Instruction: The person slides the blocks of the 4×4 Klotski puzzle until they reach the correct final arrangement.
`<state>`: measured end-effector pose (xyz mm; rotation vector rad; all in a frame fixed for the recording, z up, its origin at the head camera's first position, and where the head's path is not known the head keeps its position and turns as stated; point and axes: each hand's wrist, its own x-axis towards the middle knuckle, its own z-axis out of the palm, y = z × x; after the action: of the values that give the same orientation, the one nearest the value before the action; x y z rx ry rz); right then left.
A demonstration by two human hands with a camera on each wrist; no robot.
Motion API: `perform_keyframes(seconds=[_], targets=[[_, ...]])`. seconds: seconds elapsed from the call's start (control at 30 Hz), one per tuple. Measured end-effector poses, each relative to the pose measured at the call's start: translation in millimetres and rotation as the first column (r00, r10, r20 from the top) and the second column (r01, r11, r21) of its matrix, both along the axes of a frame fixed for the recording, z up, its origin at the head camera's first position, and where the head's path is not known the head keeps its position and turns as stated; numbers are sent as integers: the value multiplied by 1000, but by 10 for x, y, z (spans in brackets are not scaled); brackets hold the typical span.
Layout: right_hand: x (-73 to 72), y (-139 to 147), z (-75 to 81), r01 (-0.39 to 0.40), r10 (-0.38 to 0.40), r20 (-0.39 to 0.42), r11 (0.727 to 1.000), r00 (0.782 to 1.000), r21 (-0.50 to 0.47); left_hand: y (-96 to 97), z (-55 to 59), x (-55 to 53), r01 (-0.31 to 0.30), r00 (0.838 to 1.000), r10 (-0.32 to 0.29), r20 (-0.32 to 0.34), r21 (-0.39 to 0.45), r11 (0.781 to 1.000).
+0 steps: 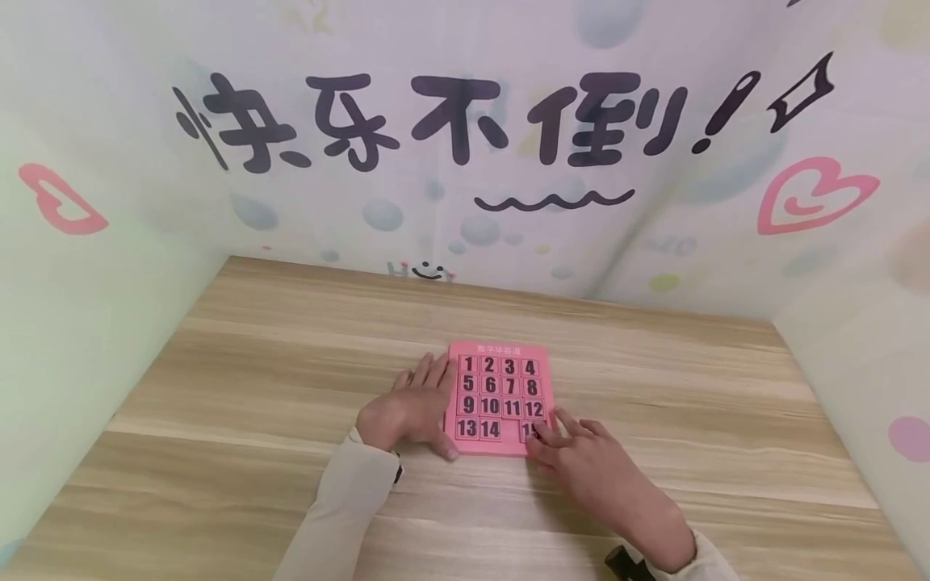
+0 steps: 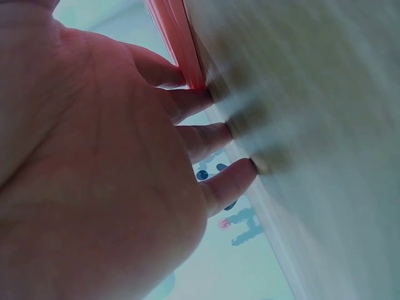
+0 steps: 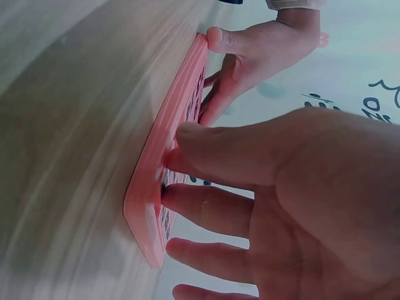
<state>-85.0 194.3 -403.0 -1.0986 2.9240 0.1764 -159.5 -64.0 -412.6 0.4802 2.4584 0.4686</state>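
A pink number slide puzzle (image 1: 508, 350) lies flat on the table, its black-numbered tiles in rows. In the bottom row a gap (image 1: 510, 432) separates the tile marked 14 (image 1: 490, 429) from the tile marked 15 (image 1: 526, 431), which sits at the right end. My left hand (image 1: 414, 410) rests along the puzzle's left side, fingers spread and thumb at the near corner. In the left wrist view, its fingertips (image 2: 240, 178) meet the tabletop. My right hand (image 1: 596, 468) reaches in from the right, fingertips touching the 15 tile and partly covering it.
The wood-grain table (image 1: 254, 387) extends around the puzzle on every side. Behind it stands a pale printed backdrop (image 1: 436, 194) with large black characters, and pale panels (image 1: 73, 323) rise at both sides. A dark band (image 1: 626, 563) is at the right wrist.
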Motion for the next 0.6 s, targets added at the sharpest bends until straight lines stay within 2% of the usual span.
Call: perform_keyframes(seconds=[0.2,0.4,0.6], targets=[[25,-40,28,46,-46,32,999,998,3,24,33,4,-5,1000,5,4,18,1000],[27,-122,15,13,-14,40,1000,999,18,-6,16,37,-30,1000,30,11,36,999],[9,-136,12,9,-9,14,1000,1000,12,17,12,11,-19,1000,19,2,66,998]])
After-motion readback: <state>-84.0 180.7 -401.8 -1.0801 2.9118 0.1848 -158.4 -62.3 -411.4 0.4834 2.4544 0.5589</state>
